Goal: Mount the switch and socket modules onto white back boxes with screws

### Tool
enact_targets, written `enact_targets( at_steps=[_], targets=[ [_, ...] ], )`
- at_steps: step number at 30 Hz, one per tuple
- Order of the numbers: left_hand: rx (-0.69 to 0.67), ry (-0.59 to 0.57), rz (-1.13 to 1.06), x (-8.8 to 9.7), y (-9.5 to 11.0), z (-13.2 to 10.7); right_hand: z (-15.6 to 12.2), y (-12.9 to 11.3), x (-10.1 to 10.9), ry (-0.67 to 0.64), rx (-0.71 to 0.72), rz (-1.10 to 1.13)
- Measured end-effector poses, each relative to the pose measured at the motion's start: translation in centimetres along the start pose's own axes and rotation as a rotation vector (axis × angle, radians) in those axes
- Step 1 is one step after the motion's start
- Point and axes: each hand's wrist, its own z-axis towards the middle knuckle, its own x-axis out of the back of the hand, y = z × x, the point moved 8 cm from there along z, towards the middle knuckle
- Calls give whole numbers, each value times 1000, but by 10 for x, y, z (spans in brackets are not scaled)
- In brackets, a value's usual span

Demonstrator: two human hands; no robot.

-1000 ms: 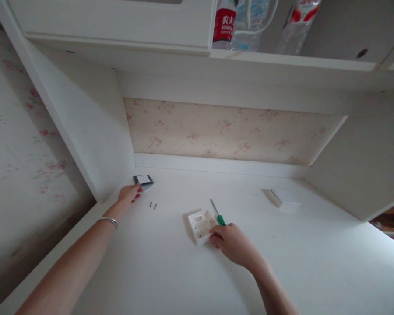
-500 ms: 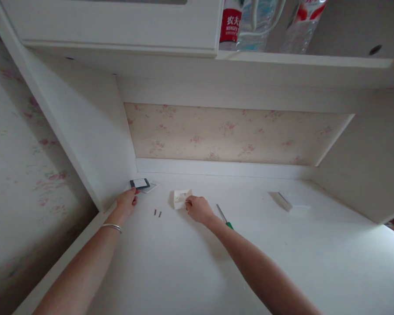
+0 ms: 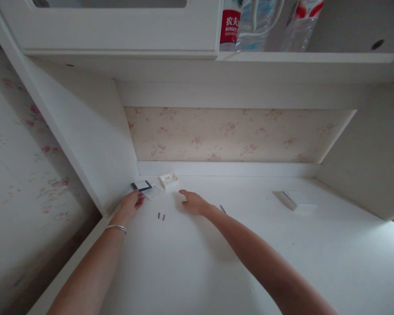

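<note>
A small white box-shaped plastic part (image 3: 169,180) lies at the back of the white desk (image 3: 197,262), near the left corner. My right hand (image 3: 192,202) rests flat just in front of it, fingers stretched out, holding nothing. My left hand (image 3: 131,202) lies near the desk's left edge, fingertips touching a thin white plate (image 3: 152,191); a dark-rimmed panel (image 3: 141,185) sits just behind. Two small screws (image 3: 161,216) lie between my hands. My right forearm covers most of a screwdriver, only a bit of its shaft (image 3: 222,209) showing.
A white rectangular block (image 3: 297,199) lies at the back right. Side panels wall the desk in on both sides. Overhead runs a shelf (image 3: 302,57) with water bottles (image 3: 251,24) beside a cabinet door (image 3: 118,24). Floral wallpaper (image 3: 230,133) backs the alcove.
My right hand carried the white box-shaped part from the desk's middle to the back left corner, let it go and drew back a little. The left hand stayed by the panel.
</note>
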Motion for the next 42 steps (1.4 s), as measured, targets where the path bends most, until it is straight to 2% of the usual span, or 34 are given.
enact_targets(
  at_steps=[3, 6, 10, 13, 16, 18, 20, 21, 23, 25, 26, 30, 35, 42],
  targets=[
    [76, -64, 32, -11, -2, 0, -28, 13, 12, 20, 26, 10],
    [87, -96, 74, -21, 2, -1, -58, 28, 27, 57, 17, 34],
    [18, -126, 168, -25, 10, -2, -102, 50, 43, 108, -25, 93],
    [-83, -118, 275, -18, 17, -5, -137, 74, 51, 145, -85, 232],
    [-246, -132, 398, -10, 27, -21, -170, 101, 66, 274, -145, 352],
    [-381, -179, 461, -10, 31, -43, -191, 116, 82, 429, -184, 304],
    [-514, -249, 503, -15, 31, -72, -208, 126, 90, 526, -213, 288],
    [-605, -309, 530, -20, 30, -89, -215, 129, 90, 543, -230, 268],
    [-979, -453, 714, -36, 30, -134, -226, 131, 85, 530, -250, 186],
    [-1135, -449, 834, -40, 21, -158, -233, 129, 76, 499, -236, 67],
    [-1161, -442, 872, -42, 17, -164, -237, 127, 71, 485, -223, 14],
    [-1124, -425, 905, -46, 11, -160, -246, 132, 58, 460, -243, -75],
    [-963, -415, 953, -49, 12, -132, -248, 135, 53, 448, -280, -27],
    [-891, -324, 1002, -43, 22, -93, -243, 121, 50, 422, -213, 2]
  ],
)
